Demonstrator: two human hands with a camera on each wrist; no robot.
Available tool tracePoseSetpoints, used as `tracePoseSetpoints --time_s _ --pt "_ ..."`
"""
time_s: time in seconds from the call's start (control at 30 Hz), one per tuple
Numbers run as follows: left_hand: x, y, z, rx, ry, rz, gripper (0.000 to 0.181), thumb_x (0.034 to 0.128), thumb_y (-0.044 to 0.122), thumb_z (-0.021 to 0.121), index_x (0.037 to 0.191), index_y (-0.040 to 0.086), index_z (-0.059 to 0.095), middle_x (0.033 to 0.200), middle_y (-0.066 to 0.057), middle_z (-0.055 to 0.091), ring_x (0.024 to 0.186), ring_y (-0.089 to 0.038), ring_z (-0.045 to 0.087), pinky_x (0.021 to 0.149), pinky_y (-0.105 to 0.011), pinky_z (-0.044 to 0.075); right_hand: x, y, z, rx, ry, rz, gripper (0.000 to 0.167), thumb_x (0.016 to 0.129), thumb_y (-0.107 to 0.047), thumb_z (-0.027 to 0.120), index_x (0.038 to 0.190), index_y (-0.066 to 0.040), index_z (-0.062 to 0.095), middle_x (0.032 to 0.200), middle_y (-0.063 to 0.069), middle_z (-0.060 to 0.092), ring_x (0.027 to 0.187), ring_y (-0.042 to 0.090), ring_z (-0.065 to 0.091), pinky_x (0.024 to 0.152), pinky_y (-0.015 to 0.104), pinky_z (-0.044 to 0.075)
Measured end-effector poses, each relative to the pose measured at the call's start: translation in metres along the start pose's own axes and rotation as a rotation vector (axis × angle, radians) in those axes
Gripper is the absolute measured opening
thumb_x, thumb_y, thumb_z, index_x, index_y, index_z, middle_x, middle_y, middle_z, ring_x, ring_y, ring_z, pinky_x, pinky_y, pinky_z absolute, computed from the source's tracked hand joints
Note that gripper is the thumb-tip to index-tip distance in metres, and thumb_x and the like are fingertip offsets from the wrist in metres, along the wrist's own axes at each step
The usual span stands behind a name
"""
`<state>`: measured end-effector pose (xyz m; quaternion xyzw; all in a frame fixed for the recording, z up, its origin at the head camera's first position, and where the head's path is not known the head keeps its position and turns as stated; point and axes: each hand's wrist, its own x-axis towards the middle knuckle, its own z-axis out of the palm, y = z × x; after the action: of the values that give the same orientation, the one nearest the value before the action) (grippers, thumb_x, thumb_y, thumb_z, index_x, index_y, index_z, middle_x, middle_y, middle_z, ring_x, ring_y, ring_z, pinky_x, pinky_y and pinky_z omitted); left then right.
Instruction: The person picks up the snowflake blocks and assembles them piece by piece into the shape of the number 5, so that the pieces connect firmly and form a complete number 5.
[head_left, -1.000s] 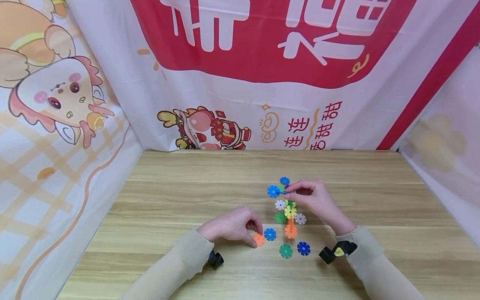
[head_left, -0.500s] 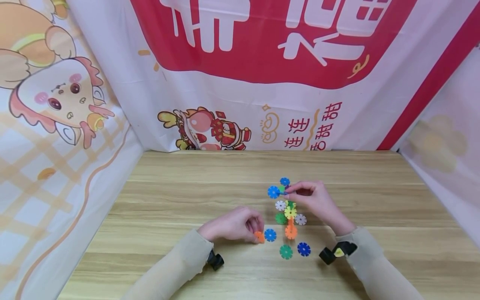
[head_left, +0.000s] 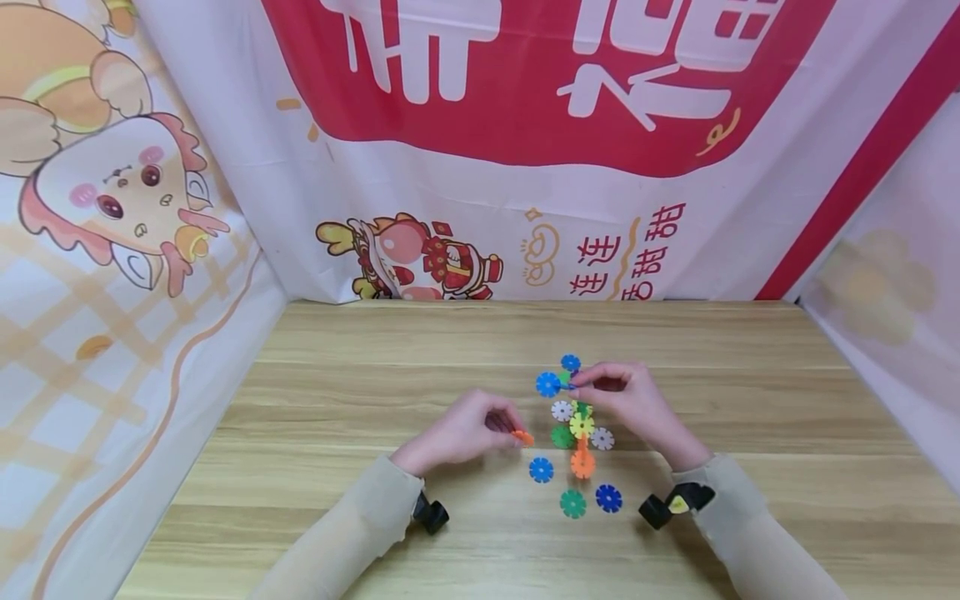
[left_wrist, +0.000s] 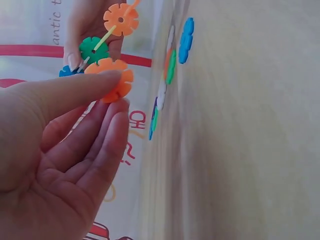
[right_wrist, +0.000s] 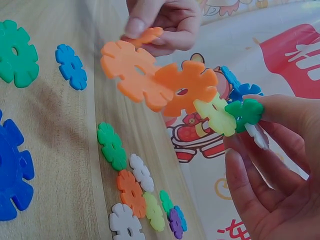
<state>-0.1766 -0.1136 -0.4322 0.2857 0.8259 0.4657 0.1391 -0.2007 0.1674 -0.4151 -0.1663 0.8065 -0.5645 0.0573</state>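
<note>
My left hand (head_left: pixel 476 429) pinches a single orange snowflake disc (left_wrist: pixel 125 86) between thumb and fingers, lifted off the table. To its right, my right hand (head_left: pixel 633 400) grips a chain of slotted discs by its green disc (right_wrist: pixel 244 114) end, where white and blue discs also join. From there the chain runs through a yellow disc (right_wrist: pixel 216 116) to two interlocked orange discs, the outermost orange disc (right_wrist: pixel 131 72) nearest the left hand. In the right wrist view the loose orange disc (right_wrist: pixel 150 36) appears close behind that end; whether they touch I cannot tell.
Loose discs lie on the wooden table (head_left: pixel 360 358): a blue disc (head_left: pixel 542 470), a green disc (head_left: pixel 573 503) and a dark blue disc (head_left: pixel 609 498) near the front. Several more, among them a white disc (head_left: pixel 603 438), lie below the chain. A printed cloth (head_left: pixel 480 192) hangs behind.
My left hand has picked up the orange disc from beside the blue one and raised it away from me, tilting it nearly flat. The right hand and chain have stayed put.
</note>
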Motion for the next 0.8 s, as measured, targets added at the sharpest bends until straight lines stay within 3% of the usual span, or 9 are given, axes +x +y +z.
tracePoseSetpoints --time_s 0.4,0.8 --pt "0.006 0.006 -0.01 -0.065 0.261 -0.024 0.009 0.0903 0.009 0.079 0.094 0.016 0.076 0.09 0.007 0.072 0.082 -0.016 0.069 0.073 -0.03 0.059 0.001 0.002 0.0 -0.008 -0.016 0.012 0.019 0.089 -0.024 0.082 0.104 -0.012 0.078 0.102 0.004 0.074 0.09 0.028 0.067 0.076 0.038 0.059" --pt "0.01 0.004 -0.013 -0.057 0.351 -0.004 0.008 0.0896 0.011 0.081 0.095 0.017 0.078 0.091 0.008 0.073 0.082 -0.012 0.069 0.074 -0.029 0.059 0.001 0.003 0.002 -0.008 -0.083 0.026 0.017 0.092 -0.02 0.079 0.104 -0.009 0.078 0.107 0.009 0.072 0.089 0.028 0.066 0.075 0.04 0.059"
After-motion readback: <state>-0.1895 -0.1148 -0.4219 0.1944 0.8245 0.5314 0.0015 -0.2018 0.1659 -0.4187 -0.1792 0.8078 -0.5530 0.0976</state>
